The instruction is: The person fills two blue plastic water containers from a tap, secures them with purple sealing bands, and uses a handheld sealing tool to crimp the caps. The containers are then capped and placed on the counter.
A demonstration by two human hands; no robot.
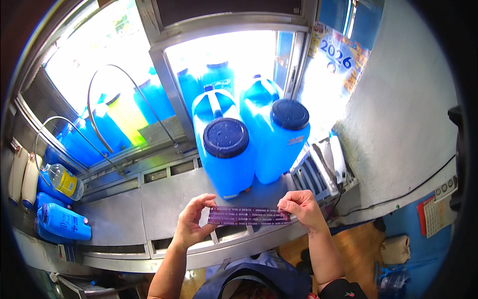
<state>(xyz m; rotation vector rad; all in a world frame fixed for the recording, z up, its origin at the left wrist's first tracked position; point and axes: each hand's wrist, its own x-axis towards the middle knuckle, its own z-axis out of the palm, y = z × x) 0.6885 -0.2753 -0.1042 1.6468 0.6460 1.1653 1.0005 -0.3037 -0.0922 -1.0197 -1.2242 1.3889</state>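
Note:
Stretched flat between my two hands is a purple plastic seal band (248, 216) printed with rows of pale writing. My left hand (195, 220) pinches its left end between thumb and fingers. At the other end, my right hand (301, 209) grips the band near its corner. Just beyond the band stands a blue plastic water jug (227, 175) with a wide dark-blue screw cap (226, 137) and a carrying handle. A second blue jug (280, 157), also under a dark cap (290, 114), stands beside it to the right.
The jugs stand on a metal counter (171, 205) with slotted openings. Two curved metal spouts (112, 67) rise at left, near a clear bottle (67, 182) and smaller blue containers (63, 221). More jugs (157, 97) line the window. A heat gun (337, 157) rests at right.

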